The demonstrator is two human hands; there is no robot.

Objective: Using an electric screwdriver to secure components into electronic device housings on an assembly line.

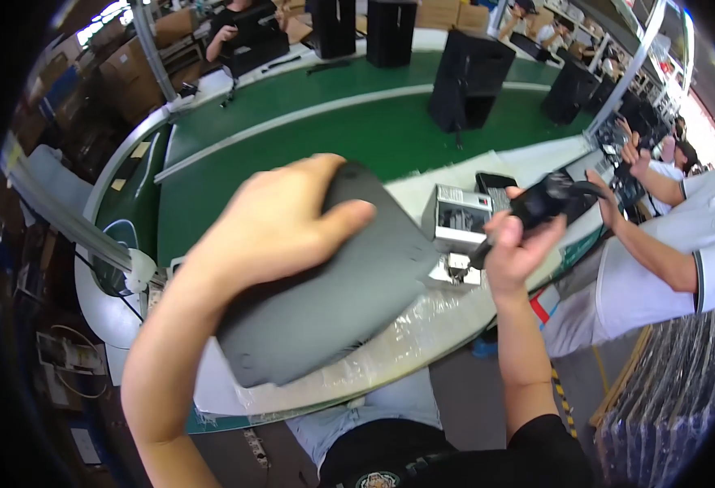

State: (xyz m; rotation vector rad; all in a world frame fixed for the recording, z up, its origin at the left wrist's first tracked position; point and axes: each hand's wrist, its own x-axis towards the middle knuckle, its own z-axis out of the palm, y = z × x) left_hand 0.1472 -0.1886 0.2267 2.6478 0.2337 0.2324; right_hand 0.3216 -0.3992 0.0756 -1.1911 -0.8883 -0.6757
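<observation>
Dark grey covers the broad boxy cabinet (357, 297) before you, over the worktop's (219, 386) near left part, beside clear plastic film (406, 337) along the near edge. Your left hand (288, 215) is spread across the cabinet's far edge, thumb apart from the fingers; you cannot tell how its hidden fingertips sit. Your right hand (520, 248) closes around a black corded item (540, 203), too blurred to identify, raised just right of an open carton (461, 236).

head view | worn fisheye | faces down, forward | close over worktable (406, 337)
</observation>
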